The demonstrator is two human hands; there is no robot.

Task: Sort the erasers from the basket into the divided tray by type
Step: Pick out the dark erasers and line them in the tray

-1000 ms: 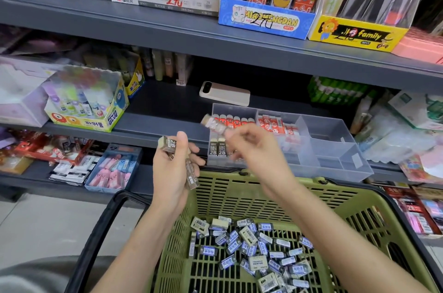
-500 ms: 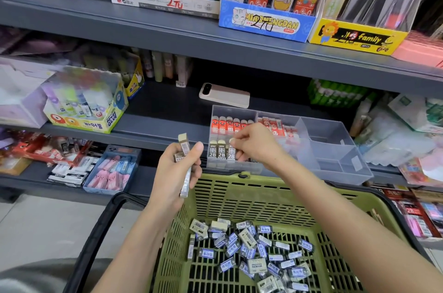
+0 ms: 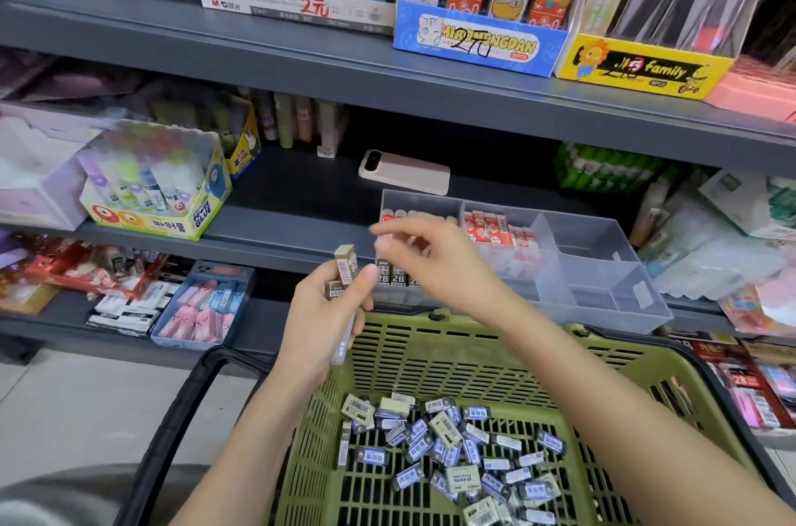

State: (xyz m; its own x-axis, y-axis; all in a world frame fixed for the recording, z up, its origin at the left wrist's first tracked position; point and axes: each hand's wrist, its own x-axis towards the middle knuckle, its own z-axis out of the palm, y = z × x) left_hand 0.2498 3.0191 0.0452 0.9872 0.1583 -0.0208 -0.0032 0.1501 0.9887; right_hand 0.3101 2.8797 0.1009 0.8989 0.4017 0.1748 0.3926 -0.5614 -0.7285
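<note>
Head view, stationery aisle: gripped a short stack of 2B erasers in the left hand, thumb and curled fingers closed round it, with one piece pushed up above the rest. Held it just above the far rim of the green basket, near the front-left compartment of the divided tray on the shelf. Hovered the right hand just beside the stack, loosely spread, blurred, with nothing visible in its grasp. Left dozens of loose erasers heaped in the basket, with a 2B row already standing in the tray and red-wrapped erasers filed behind it.

Judged most likely to go wrong: a fumbled pick from the stack, since the raised piece looked held by thumb pressure alone and the wrappers looked slick. Could drop it back into the heap, or past the basket rim to the floor. Could also topple the upright 2B row with a careless knuckle, or spill a piece among the red ones.
</note>
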